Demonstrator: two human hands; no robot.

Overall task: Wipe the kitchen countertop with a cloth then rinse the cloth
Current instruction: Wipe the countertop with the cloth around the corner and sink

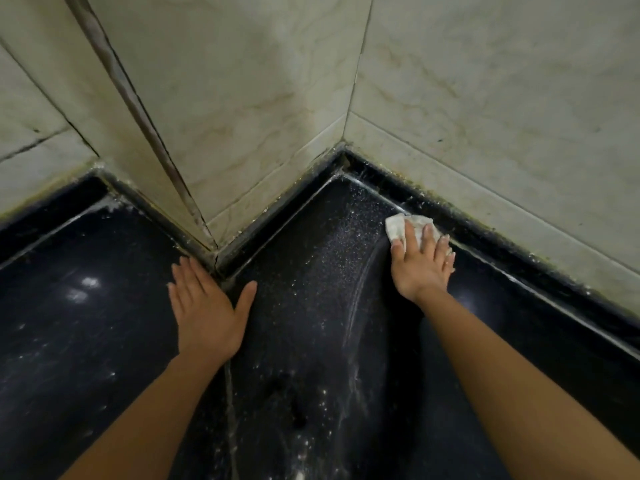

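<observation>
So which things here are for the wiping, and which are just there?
For the job:
- cloth
- right hand, pressing flat on the cloth
- black countertop, speckled with white bits

Just there:
- left hand, resting flat on the countertop
- tiled wall
- dark skirting strip along the wall's foot

Your right grip (420,268) covers the near half of the crumpled white cloth (397,228), so you see only its far edge. Both your forearms (512,386) and the glossy black stone desk (86,341) run off the bottom edge.
</observation>
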